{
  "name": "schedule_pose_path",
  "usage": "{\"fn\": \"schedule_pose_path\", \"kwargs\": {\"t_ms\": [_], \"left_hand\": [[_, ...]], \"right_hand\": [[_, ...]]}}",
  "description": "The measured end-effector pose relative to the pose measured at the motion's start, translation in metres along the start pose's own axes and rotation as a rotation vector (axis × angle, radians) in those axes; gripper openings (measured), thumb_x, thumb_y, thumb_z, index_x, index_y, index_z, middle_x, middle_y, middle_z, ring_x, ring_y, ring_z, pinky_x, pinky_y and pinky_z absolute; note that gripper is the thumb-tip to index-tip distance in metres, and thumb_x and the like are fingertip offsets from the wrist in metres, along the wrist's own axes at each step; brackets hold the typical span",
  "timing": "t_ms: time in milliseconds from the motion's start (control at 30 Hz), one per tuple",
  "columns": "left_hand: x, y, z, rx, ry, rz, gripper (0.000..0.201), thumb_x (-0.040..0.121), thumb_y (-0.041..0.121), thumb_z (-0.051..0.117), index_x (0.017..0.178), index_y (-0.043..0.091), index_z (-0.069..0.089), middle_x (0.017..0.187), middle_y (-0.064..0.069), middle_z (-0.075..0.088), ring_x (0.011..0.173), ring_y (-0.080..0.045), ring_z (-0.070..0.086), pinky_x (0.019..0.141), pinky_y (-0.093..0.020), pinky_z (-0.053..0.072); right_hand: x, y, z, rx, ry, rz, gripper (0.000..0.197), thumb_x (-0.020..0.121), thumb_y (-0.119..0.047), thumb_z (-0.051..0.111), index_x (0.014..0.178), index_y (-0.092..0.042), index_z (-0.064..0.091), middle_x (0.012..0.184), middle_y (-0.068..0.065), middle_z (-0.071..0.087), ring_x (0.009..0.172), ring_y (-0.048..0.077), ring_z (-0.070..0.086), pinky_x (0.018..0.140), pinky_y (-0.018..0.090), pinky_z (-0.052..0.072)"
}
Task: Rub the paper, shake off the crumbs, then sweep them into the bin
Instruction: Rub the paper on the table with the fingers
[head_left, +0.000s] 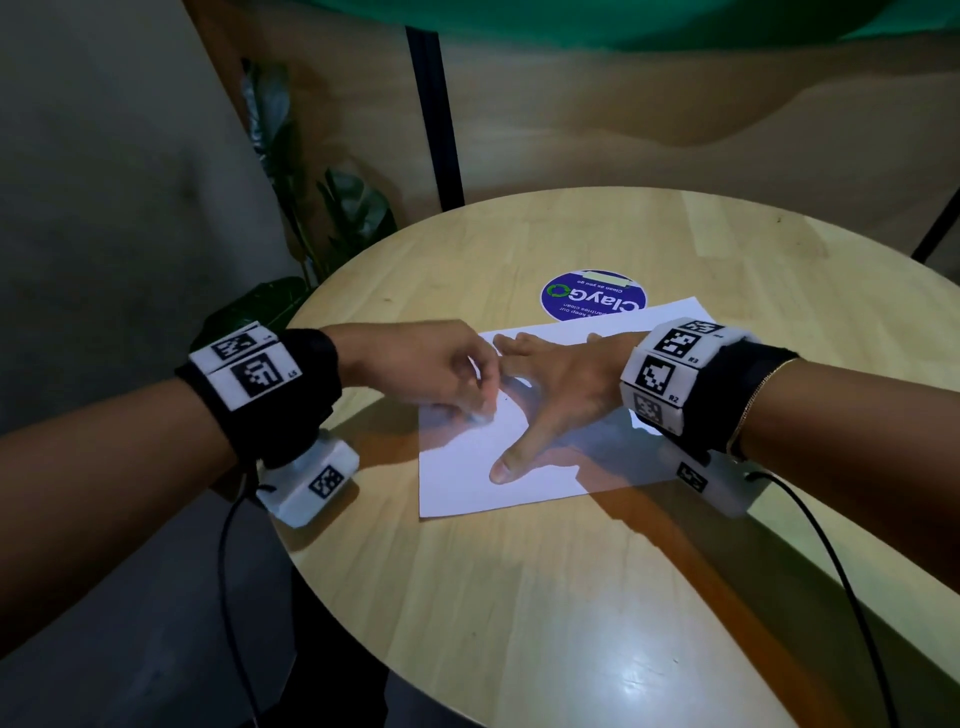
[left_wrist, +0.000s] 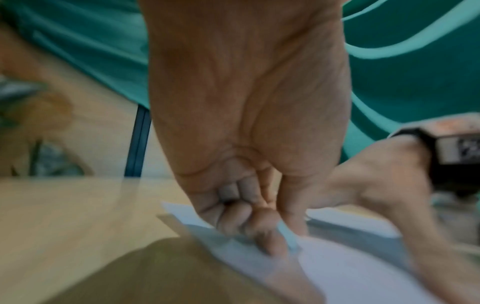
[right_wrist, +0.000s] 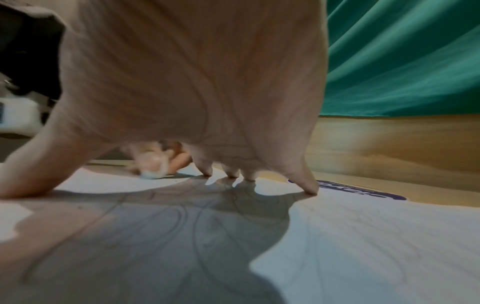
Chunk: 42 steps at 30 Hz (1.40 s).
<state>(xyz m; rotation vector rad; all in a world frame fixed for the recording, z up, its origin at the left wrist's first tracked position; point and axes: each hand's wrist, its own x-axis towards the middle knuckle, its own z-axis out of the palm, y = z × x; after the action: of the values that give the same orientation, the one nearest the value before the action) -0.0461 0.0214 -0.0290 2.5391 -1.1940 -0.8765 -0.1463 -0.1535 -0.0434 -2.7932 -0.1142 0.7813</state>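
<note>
Paper (head_left: 524, 415) flat on table (head_left: 571, 597), right grip (head_left: 561, 384) splayed pressing it, left grip (head_left: 436, 369) pinching eraser (head_left: 480, 415) on it

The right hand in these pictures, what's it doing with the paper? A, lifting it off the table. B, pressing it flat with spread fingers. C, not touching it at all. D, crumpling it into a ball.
B: the right hand has its fingers spread with the tips down on the paper, which lies flat on the table, while the left hand pinches a small pale eraser against the sheet.
</note>
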Motion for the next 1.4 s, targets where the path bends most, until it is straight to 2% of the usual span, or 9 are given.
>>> {"fn": "schedule_pose_path", "kwargs": {"t_ms": [100, 233, 333, 467, 600, 733, 867, 1267, 1400], "left_hand": [[0.000, -0.005, -0.003, 0.075, 0.171, -0.016, 0.010, 0.100, 0.032, 0.075, 0.097, 0.023, 0.075, 0.081, 0.011, 0.080, 0.080, -0.011, 0.070, 0.076, -0.029, 0.051], [-0.005, 0.001, 0.002, -0.001, -0.045, 0.007, 0.007, 0.100, 0.025, 0.075, 0.100, 0.019, 0.077, 0.078, 0.009, 0.080, 0.069, -0.007, 0.067, 0.074, -0.023, 0.053], [-0.003, -0.005, -0.001, 0.069, 0.159, -0.009, 0.009, 0.101, 0.032, 0.074, 0.098, 0.023, 0.076, 0.081, 0.012, 0.083, 0.074, -0.004, 0.069, 0.076, -0.026, 0.049], [-0.005, 0.003, 0.006, 0.013, -0.029, 0.027, 0.006, 0.100, 0.024, 0.073, 0.099, 0.018, 0.076, 0.076, 0.007, 0.080, 0.072, -0.009, 0.069, 0.074, -0.024, 0.053], [0.000, -0.003, 0.001, 0.097, 0.210, -0.010, 0.009, 0.100, 0.031, 0.074, 0.094, 0.025, 0.074, 0.079, 0.009, 0.081, 0.078, -0.008, 0.070, 0.074, -0.027, 0.049], [-0.007, 0.003, 0.005, 0.010, -0.047, 0.010, 0.008, 0.099, 0.025, 0.075, 0.101, 0.017, 0.077, 0.080, 0.005, 0.081, 0.070, -0.009, 0.069, 0.071, -0.019, 0.054], [-0.005, -0.010, -0.003, 0.108, 0.219, -0.043, 0.009, 0.101, 0.033, 0.075, 0.100, 0.024, 0.074, 0.087, 0.012, 0.079, 0.084, -0.012, 0.070, 0.071, -0.027, 0.049], [-0.012, -0.010, 0.000, 0.022, -0.082, 0.010, 0.006, 0.102, 0.021, 0.071, 0.103, 0.017, 0.074, 0.075, 0.008, 0.078, 0.065, -0.008, 0.066, 0.068, -0.019, 0.052], [-0.008, -0.024, -0.007, 0.134, 0.177, -0.016, 0.005, 0.103, 0.029, 0.070, 0.100, 0.027, 0.073, 0.081, 0.016, 0.078, 0.082, -0.010, 0.070, 0.075, -0.028, 0.051]], "right_hand": [[0.002, -0.002, 0.000, -0.011, -0.012, -0.012, 0.126, 0.068, -0.083, 0.077, 0.163, -0.056, -0.001, 0.174, -0.017, -0.021, 0.160, 0.010, -0.020, 0.124, 0.065, -0.003], [0.000, -0.001, 0.000, 0.011, -0.017, -0.004, 0.123, 0.066, -0.082, 0.079, 0.161, -0.060, 0.004, 0.174, -0.019, -0.021, 0.159, 0.008, -0.021, 0.126, 0.065, -0.004], [0.002, 0.000, -0.001, 0.002, -0.028, -0.001, 0.128, 0.065, -0.084, 0.078, 0.161, -0.061, -0.003, 0.173, -0.021, -0.021, 0.159, 0.006, -0.021, 0.126, 0.063, -0.003], [0.000, -0.002, 0.000, -0.001, -0.023, 0.021, 0.123, 0.065, -0.083, 0.079, 0.162, -0.058, 0.007, 0.173, -0.021, -0.021, 0.160, 0.007, -0.019, 0.127, 0.063, 0.000], [0.000, -0.003, -0.001, -0.011, -0.032, 0.016, 0.126, 0.067, -0.084, 0.077, 0.161, -0.059, -0.002, 0.173, -0.022, -0.020, 0.161, 0.009, -0.016, 0.127, 0.062, 0.003], [0.003, -0.001, 0.002, 0.025, -0.011, 0.010, 0.121, 0.067, -0.084, 0.077, 0.161, -0.060, 0.006, 0.173, -0.021, -0.019, 0.160, 0.008, -0.019, 0.126, 0.064, -0.002], [0.004, -0.005, 0.007, -0.012, 0.044, 0.016, 0.117, 0.077, -0.088, 0.063, 0.166, -0.051, -0.004, 0.174, -0.018, -0.019, 0.160, 0.008, -0.020, 0.125, 0.067, -0.005], [0.008, -0.008, 0.009, -0.030, 0.034, 0.036, 0.124, 0.073, -0.090, 0.066, 0.166, -0.050, -0.006, 0.174, -0.017, -0.020, 0.159, 0.008, -0.023, 0.121, 0.074, -0.004], [0.005, -0.011, 0.008, -0.052, 0.033, 0.036, 0.123, 0.077, -0.087, 0.063, 0.168, -0.043, -0.007, 0.174, -0.016, -0.020, 0.159, 0.008, -0.022, 0.122, 0.069, -0.004]]}}
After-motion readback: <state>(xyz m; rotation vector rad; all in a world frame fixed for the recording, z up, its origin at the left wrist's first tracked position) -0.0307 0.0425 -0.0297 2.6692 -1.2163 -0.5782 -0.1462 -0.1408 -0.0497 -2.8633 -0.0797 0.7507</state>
